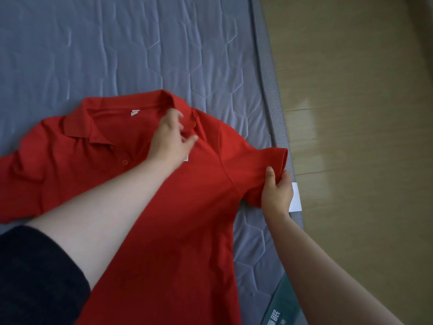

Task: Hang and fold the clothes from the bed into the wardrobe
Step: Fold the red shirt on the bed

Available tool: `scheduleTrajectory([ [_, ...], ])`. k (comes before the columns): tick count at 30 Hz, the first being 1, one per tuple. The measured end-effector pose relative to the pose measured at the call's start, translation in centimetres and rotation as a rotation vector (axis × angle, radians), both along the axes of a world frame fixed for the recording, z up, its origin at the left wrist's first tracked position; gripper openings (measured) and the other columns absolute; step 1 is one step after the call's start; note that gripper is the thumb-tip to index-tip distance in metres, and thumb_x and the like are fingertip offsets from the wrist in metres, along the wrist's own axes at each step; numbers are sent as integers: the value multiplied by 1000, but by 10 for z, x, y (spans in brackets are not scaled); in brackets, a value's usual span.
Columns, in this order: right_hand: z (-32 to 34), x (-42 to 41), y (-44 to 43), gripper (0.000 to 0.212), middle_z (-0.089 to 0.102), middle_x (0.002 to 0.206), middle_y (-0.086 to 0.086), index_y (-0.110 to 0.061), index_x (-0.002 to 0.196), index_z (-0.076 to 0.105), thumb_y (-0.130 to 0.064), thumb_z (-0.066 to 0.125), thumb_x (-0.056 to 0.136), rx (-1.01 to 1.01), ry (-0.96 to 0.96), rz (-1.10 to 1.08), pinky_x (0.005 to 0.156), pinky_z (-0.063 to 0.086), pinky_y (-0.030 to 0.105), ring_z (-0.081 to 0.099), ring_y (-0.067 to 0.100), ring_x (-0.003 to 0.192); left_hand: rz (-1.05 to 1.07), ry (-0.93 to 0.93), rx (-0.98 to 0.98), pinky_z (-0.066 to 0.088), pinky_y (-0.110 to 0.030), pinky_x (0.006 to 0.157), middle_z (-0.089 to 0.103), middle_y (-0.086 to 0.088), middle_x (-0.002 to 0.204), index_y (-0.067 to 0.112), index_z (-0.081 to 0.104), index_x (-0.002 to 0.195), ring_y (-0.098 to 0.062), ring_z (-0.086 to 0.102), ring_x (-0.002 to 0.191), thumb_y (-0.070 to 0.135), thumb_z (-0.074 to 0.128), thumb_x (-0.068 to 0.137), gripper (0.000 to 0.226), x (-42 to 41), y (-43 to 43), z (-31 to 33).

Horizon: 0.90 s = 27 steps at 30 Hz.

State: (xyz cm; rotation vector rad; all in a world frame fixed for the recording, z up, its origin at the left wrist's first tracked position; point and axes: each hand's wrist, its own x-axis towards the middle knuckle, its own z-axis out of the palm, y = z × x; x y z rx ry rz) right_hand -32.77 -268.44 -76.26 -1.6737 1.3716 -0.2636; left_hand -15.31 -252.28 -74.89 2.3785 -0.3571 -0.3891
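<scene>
Fold step, shirt (187, 219) flat on bed (117, 43); right hand (276, 192) pinches sleeve (255, 160); left hand (172, 137) rests by collar (93, 129), grip unclear; next, likely: fold sleeve inward over chest.

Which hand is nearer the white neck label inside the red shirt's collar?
Left. The left hand lies on the collar beside the neck label; the right hand grips the sleeve at the mattress edge, well away.
</scene>
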Motion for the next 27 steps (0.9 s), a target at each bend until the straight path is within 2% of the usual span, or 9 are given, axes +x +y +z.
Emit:
scheduleTrajectory([
  [2,2,2,7,25,60,88,4,-1,100,54,-25,51,99,-94,-15,26,66,31,21,53,19,81,-246,-44,-9,46,-34,93,51,-12,120,10,53,122,-25,56,101,28,70,82,46,-18,0,-4],
  [5,9,4,14,24,61,80,-1,-4,102,57,-27,53,98,-170,-36,55,66,37,26,55,17,75,-573,32,430,19,-40,117,20,-6,157,26,37,145,-28,19,144,53,52,89,63,-42,0,-15],
  [8,21,10,23,18,59,70,-8,-9,98,61,-27,57,96,-247,-104,111,65,42,27,53,7,65,-594,96,543,9,-43,119,2,2,161,30,20,151,-25,1,148,54,52,89,73,-43,1,-17],
  [10,30,14,32,16,55,69,-12,-13,92,59,-28,58,94,-298,-164,146,63,41,24,50,3,62,-462,63,316,19,-35,116,27,-7,156,20,36,146,-25,23,144,39,58,91,63,-40,1,-12],
  [14,41,6,55,8,60,80,-10,-21,93,58,-28,61,90,-386,-216,414,60,46,25,58,7,69,-117,92,-65,45,-32,89,68,-13,106,7,67,107,-29,63,100,17,56,94,20,-31,20,1],
  [18,36,-16,80,8,66,83,-3,-20,92,67,-26,64,87,-535,-70,999,62,48,33,63,19,75,98,321,-144,54,-47,81,70,-17,93,6,67,95,-31,67,87,22,45,99,27,-24,62,7],
  [20,32,-22,91,19,70,97,-3,-21,101,72,-30,67,85,-428,56,1178,81,48,37,63,23,94,204,408,-189,57,-42,76,70,-14,88,14,65,85,-28,69,82,26,43,100,29,-29,83,10],
  [22,31,-26,100,30,68,113,-5,-22,113,70,-35,65,87,-343,136,1203,94,42,40,58,22,111,237,424,-173,58,-41,76,70,-5,81,16,64,82,-24,70,80,28,45,100,29,-37,102,12],
  [27,30,-10,114,62,48,132,5,-20,142,44,-28,66,85,-320,327,1119,101,42,37,49,28,116,208,367,-88,54,-49,81,70,-9,84,10,67,89,-27,67,81,28,56,93,21,-49,138,5],
])
